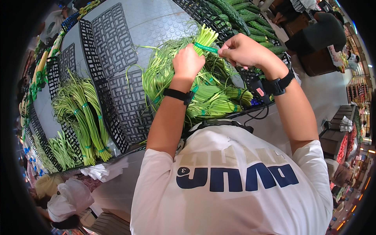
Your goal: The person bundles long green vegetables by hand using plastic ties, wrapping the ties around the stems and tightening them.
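Note:
A bunch of garlic scapes [207,35] is gripped in my left hand [187,62], with the pale cut ends sticking up above the fist. Around the bunch, just under those ends, runs a green printed tape [206,48]. Its free end stretches to the right, pinched between the thumb and fingers of my right hand [247,51]. Beneath both hands lies a heap of garlic scapes [213,100], several bunches of it bound with green bands. The lower part of the held bunch merges with this heap, so its length cannot be made out.
Black lattice dividers [92,58] split the display table. Left of them lie more tied garlic scapes [84,113] and green beans [62,150]. Cucumbers [252,27] fill the far right. A small black device [259,92] with a cable sits by my right forearm. Another person [323,33] stands at right.

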Available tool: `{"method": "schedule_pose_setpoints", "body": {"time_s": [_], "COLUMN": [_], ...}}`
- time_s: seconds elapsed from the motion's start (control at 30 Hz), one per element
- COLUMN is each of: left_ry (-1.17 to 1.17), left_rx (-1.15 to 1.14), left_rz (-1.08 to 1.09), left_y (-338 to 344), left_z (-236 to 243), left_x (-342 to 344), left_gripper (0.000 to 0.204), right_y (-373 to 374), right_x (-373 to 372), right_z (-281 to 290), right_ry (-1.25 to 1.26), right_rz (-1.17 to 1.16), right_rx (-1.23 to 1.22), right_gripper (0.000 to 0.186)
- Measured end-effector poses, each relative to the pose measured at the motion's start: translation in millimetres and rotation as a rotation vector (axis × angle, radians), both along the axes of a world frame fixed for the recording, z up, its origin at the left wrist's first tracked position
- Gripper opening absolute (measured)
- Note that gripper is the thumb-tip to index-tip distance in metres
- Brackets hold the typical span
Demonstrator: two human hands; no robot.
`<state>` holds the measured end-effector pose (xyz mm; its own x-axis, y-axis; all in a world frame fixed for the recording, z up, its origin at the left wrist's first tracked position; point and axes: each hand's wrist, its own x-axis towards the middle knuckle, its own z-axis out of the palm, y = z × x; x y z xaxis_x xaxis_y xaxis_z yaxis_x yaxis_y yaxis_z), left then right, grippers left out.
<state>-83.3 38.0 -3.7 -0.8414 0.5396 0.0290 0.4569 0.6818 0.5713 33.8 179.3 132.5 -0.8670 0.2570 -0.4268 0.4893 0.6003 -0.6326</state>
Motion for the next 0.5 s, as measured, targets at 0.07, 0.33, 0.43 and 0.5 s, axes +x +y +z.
{"method": "schedule_pose_setpoints", "body": {"time_s": [0.07, 0.33, 0.43, 0.5], "left_ry": [-0.012, -0.096, -0.182, -0.227], "left_rx": [0.028, 0.179, 0.27, 0.309], "left_rz": [0.005, -0.007, -0.059, -0.073], "left_y": [-1.8, -10.6, -12.7, -15.7], "left_z": [1.2, 8.8, 15.7, 12.2], "left_x": [-0.5, -9.0, -8.7, -10.2], "left_gripper": [0.044, 0.034, 0.034, 0.033], "right_y": [-2.7, 4.6, 10.1, 8.9], "right_x": [-1.2, -1.5, -1.8, -2.3], "right_z": [-3.8, -22.5, -30.9, -28.4], "right_ry": [0.026, 0.093, 0.143, 0.13], "right_rz": [-0.004, -0.072, -0.095, -0.083], "right_rx": [0.027, -0.011, -0.017, -0.028], "right_gripper": [0.027, 0.026, 0.026, 0.026]}}
